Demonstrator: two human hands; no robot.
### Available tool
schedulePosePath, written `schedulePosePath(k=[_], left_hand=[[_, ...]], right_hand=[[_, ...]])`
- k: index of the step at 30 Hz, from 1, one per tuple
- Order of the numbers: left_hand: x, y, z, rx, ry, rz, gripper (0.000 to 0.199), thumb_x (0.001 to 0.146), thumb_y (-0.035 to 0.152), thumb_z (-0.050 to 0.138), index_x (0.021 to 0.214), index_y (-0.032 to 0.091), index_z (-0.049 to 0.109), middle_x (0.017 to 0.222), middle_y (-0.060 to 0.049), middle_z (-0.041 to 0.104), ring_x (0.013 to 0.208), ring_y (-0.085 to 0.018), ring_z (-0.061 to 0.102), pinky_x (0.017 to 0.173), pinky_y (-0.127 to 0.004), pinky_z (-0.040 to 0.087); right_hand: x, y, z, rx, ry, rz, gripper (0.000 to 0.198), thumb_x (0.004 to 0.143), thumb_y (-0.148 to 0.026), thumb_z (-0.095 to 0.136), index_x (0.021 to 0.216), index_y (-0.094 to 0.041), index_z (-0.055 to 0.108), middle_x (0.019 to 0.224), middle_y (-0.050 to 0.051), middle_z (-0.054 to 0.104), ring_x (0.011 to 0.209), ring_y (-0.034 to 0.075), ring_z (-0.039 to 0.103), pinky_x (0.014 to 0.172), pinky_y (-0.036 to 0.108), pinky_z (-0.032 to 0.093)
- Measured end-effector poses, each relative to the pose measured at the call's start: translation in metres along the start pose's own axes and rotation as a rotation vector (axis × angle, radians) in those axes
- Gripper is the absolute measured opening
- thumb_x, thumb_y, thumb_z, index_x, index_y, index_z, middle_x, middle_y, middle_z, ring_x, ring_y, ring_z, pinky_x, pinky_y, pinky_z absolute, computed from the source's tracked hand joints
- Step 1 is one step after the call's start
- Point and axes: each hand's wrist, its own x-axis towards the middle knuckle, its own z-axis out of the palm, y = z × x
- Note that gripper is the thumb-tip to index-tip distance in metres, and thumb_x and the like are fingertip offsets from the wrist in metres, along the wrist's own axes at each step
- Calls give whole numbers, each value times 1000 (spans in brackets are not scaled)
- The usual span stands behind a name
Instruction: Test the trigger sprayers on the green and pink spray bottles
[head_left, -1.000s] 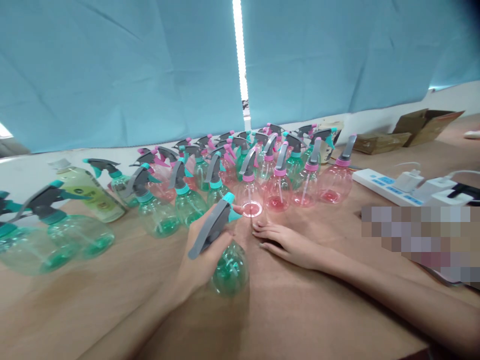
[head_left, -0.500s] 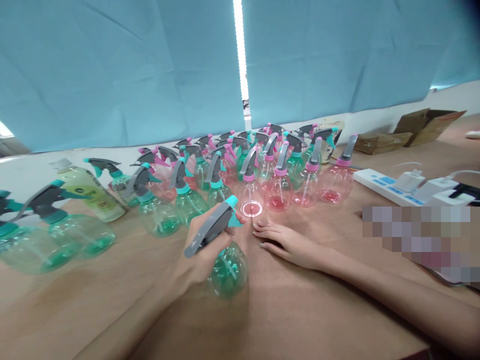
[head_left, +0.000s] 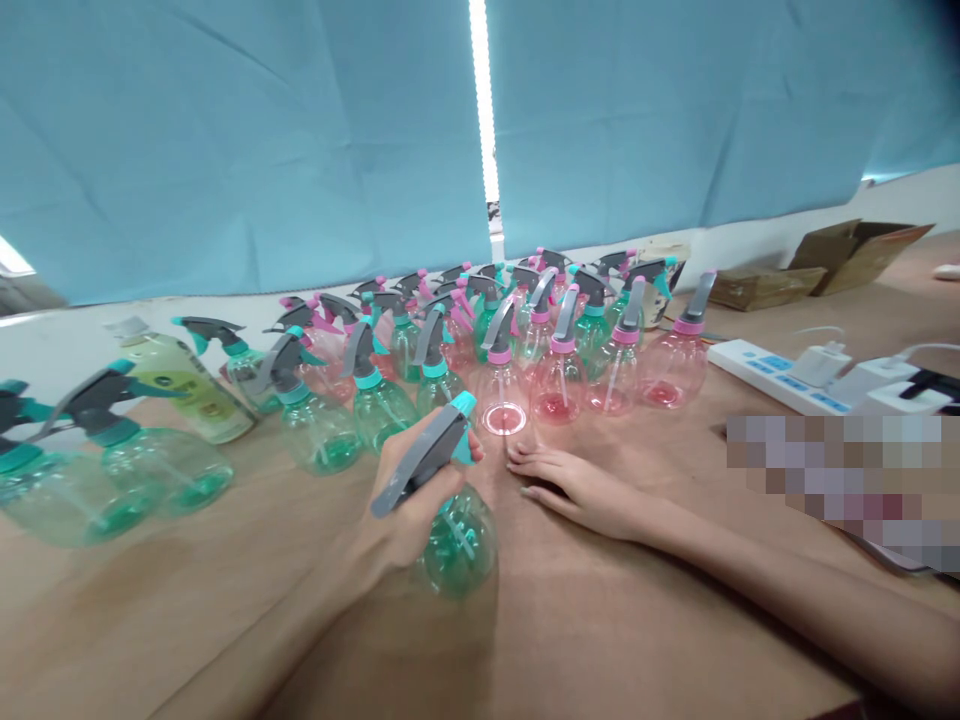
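Hands apart. Left hand clamped round the neck of a green spray bottle, near centre of desk; right hand palm-down, fingers loosely extended. Pink spray bottles stand beyond; power strip right.

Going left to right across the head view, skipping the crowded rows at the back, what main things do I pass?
Leftmost spray bottle → labelled bottle → left hand gripping a green spray bottle → right hand → white power strip.

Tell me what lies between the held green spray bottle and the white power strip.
In the head view, the right hand lies between the held bottle and the power strip.
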Motion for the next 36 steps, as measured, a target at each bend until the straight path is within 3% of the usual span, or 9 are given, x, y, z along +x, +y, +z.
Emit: schedulePosePath(k=[9, 17, 36], left_hand=[[-4, -9, 1, 9, 50, 6, 9, 75, 27, 54, 80, 22, 59, 65, 2, 51, 63, -17, 49, 61, -32, 39], [-2, -6, 8, 7, 97, -4, 35, 85, 24, 53, 118, 29, 61, 73, 4, 58, 56, -14, 48, 64, -30, 44], [-1, -13, 7, 19, 105, 30, 33, 82, 26, 54, 114, 28, 64, 68, 3, 51, 58, -15, 46, 61, -29, 40]], right_hand=[[0, 1, 0, -13, -11, -5, 36, 100, -27, 45, 133, -20, 56, 140, 10, 56, 133, 24, 49, 113, 46, 39], [0, -1, -1, -9, -14, 0, 37, 99, -27, 47, 134, -19, 56, 141, 10, 56, 135, 24, 48, 114, 46, 37], [0, 0, -1, -22, -18, 3, 37, 100, -27, 45, 135, -19, 56, 141, 10, 55, 134, 25, 48, 114, 46, 38]])
